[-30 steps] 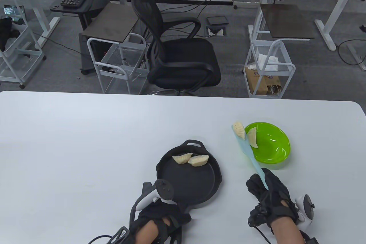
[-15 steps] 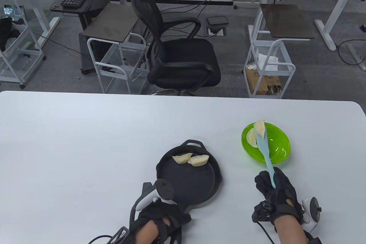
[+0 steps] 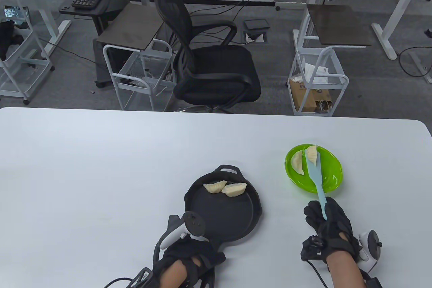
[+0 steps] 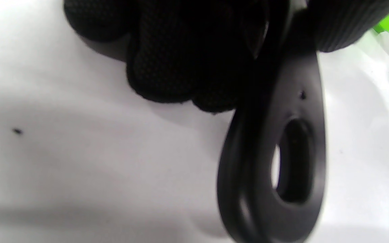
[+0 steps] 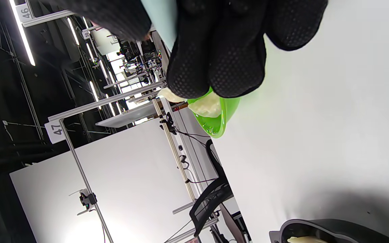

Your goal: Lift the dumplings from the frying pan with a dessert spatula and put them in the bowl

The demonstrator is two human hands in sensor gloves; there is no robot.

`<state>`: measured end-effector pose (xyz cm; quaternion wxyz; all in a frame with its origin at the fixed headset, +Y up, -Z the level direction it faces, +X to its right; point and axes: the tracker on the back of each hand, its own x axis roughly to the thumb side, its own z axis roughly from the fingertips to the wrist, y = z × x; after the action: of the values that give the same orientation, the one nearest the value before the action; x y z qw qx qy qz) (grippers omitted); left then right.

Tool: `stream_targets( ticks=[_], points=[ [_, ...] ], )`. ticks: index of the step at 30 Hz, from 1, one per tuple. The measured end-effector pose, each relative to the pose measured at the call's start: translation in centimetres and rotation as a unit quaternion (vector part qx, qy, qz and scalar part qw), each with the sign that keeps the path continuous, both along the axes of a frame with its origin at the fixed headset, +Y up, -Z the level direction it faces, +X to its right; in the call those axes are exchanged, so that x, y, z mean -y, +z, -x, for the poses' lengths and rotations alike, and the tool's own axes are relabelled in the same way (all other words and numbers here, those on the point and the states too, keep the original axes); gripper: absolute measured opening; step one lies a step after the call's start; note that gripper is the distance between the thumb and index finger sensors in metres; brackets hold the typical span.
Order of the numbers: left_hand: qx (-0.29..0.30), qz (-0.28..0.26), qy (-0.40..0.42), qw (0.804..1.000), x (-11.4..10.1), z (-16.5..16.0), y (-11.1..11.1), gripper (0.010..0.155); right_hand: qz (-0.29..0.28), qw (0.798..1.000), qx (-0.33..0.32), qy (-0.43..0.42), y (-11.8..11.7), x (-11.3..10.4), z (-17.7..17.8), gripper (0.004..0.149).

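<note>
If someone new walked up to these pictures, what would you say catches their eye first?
Most likely the bright green bowl on the right of the white table, with one dumpling lying in it and a second dumpling riding over it on the pale blue spatula held by the right hand. Next comes the black frying pan at the centre, where two more dumplings wait while the left hand grips its handle.
</note>
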<state>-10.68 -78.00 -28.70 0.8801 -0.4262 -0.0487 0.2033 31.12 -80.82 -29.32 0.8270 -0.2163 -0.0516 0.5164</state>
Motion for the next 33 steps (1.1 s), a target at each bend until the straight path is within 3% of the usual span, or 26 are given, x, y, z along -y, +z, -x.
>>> stream_targets(
  ticks=[14, 17, 21, 33],
  points=[
    [0.0, 0.0, 0.0, 1.0, 0.0, 0.0, 0.0, 0.065, -0.002, 0.997, -0.038, 0.071, -0.5, -0.5, -0.4, 0.063],
    [0.0, 0.0, 0.0, 1.0, 0.0, 0.0, 0.0, 0.065, 0.007, 0.983, -0.045, 0.179, -0.5, -1.5, -0.4, 0.064],
    [0.0, 0.0, 0.0, 1.0, 0.0, 0.0, 0.0, 0.065, 0.006, 0.964, -0.033, 0.262, -0.4, -2.6, -0.3, 0.063],
    [0.0, 0.0, 0.0, 1.0, 0.0, 0.0, 0.0, 0.065, -0.05, 0.946, 0.014, 0.319, 0.1, -4.1, -0.2, 0.06]
  ],
)
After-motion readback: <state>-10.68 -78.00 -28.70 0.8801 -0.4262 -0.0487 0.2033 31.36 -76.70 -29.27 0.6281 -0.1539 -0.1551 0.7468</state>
